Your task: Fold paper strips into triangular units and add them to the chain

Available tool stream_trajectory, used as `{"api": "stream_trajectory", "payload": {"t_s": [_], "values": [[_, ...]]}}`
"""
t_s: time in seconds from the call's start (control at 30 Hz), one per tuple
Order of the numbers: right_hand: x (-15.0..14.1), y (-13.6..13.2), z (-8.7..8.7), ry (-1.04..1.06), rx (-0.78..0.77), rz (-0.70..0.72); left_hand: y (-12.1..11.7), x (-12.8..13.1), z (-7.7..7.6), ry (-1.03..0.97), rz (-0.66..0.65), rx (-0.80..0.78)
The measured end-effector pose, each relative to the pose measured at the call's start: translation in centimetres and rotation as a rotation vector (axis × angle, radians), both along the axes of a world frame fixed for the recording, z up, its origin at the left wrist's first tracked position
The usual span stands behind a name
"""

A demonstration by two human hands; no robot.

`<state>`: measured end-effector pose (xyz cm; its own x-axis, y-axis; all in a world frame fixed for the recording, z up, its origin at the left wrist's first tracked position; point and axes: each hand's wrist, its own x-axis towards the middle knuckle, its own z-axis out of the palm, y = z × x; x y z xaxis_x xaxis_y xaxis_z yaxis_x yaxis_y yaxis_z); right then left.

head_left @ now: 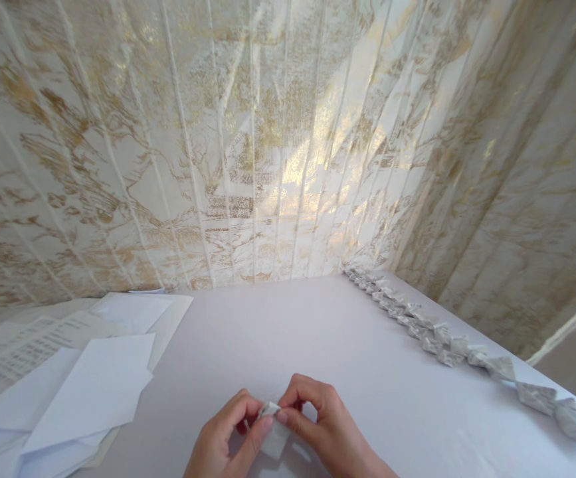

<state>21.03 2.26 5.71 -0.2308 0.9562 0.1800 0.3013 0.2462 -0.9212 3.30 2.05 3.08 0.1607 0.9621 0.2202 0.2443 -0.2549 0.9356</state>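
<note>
Between my two hands, low in the middle of the head view, is a small folded piece of paper, pale with a greyish folded top. My left hand pinches its left side, thumb on the near face. From the right, the thumb and forefinger of my right hand grip its upper right corner. The lower part of the paper hangs down below the fingertips. The far sides of the folds are hidden by my fingers.
Loose white sheets and a printed page lie piled at the left. Several small folded paper pieces run in rows along the right edge of the white table. Gold-patterned curtains hang behind and at the right.
</note>
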Motion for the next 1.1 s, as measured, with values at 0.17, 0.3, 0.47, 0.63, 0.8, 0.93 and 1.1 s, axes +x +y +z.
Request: {"api": "stream_trajectory", "payload": {"t_s": [0.17, 0.3, 0.47, 0.63, 0.8, 0.93, 1.1], "values": [[0.2, -0.1, -0.1, -0.010, 0.098, -0.054, 0.2, -0.3, 0.1, -0.008, 0.091, 0.040], [0.2, -0.1, -0.5, -0.041, 0.164, -0.043, 0.2, -0.3, 0.7, -0.009, 0.043, 0.180], [0.1, -0.2, -0.4, -0.069, 0.381, 0.066, 0.1, 0.0, 0.7, -0.032, 0.006, 0.371], [0.1, -0.4, -0.2, -0.050, 0.491, 0.045, 0.0, -0.2, 0.6, -0.013, 0.038, 0.470], [0.4, -0.6, 0.3, -0.107, 0.516, 0.079, 0.2, -0.9, 0.8, 0.039, 0.014, 0.533], [0.3, -0.5, 0.6, -0.208, 0.695, 0.074, 0.6, -1.5, 1.0, 0.150, -0.048, 0.576], [0.0, -0.3, 0.3, -0.224, 0.815, 0.094, 0.6, -1.5, 1.2, 0.191, -0.067, 0.593]]}}
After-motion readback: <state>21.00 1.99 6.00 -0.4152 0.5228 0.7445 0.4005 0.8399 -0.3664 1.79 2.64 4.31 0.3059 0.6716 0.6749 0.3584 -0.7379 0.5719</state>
